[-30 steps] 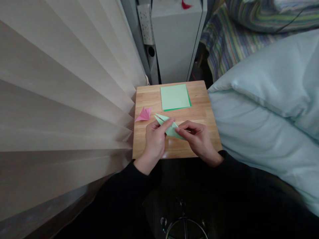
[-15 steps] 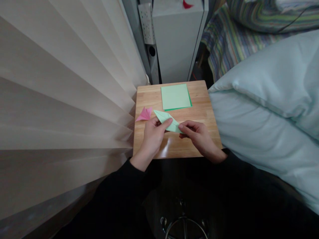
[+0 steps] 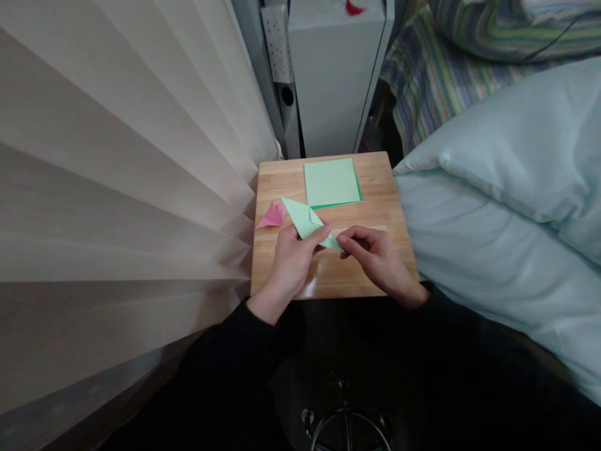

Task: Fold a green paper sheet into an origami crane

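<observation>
A pale green folded origami paper [image 3: 300, 217] is held slantwise between my two hands, over the front half of a small wooden table [image 3: 380, 216]. My left hand [image 3: 295, 254] is closed on its middle, thumb on top and fingers underneath. At its lower right tip, my right hand [image 3: 373, 254] pinches the narrow end between thumb and forefinger. The paper's broad point reaches up and left. Just left of that point lies a pink folded origami piece [image 3: 272, 215]. Fingers beneath the paper are mostly hidden.
Square sheets of green paper [image 3: 331, 181] lie stacked at the table's back. A pleated curtain [image 3: 188, 188] borders the left side, pale bedding [image 3: 493, 188] the right. Behind stands a grey cabinet [image 3: 335, 88] with a red item [image 3: 354, 8] on top. A metal stool base [image 3: 347, 419] shows below.
The folded green paper has turned, its broad point swinging up and left towards the pink piece. My left thumb has shifted slightly right along it; my right hand keeps its pinch.
</observation>
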`<state>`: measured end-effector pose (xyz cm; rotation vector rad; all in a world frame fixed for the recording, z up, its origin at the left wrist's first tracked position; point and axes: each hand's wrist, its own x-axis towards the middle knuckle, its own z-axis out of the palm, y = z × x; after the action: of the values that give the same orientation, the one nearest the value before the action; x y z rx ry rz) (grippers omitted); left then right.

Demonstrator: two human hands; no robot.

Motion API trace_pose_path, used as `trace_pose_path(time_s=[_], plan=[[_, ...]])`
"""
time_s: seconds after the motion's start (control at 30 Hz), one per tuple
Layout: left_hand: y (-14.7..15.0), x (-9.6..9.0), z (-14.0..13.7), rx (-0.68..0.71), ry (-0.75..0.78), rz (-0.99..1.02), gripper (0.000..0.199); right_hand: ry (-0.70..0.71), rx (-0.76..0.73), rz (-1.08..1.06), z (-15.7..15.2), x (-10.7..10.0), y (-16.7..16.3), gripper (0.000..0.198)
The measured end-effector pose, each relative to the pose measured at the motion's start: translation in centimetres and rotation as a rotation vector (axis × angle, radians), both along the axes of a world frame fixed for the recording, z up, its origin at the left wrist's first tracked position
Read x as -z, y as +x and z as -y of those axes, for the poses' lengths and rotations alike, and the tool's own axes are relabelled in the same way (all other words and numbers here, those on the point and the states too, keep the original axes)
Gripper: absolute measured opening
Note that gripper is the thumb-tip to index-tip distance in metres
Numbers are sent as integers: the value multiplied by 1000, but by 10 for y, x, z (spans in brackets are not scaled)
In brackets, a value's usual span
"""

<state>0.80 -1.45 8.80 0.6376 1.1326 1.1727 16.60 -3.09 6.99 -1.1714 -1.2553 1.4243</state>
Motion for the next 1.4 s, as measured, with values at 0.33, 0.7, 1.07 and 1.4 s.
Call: trace_pose_path(time_s=[0.33, 0.7, 1.07, 1.4], plan=[[6, -9, 5, 32, 11, 110, 27, 49, 22, -1, 1, -1, -2, 25], [23, -9, 17, -130, -95, 311, 36, 44, 236, -89, 8, -5, -15, 21], [25, -10, 19, -109, -19, 195, 32, -154, 151, -339, 9, -6, -15, 22], [24, -14, 18, -128, -40, 198, 32, -20, 228, -232, 10, -6, -13, 20]])
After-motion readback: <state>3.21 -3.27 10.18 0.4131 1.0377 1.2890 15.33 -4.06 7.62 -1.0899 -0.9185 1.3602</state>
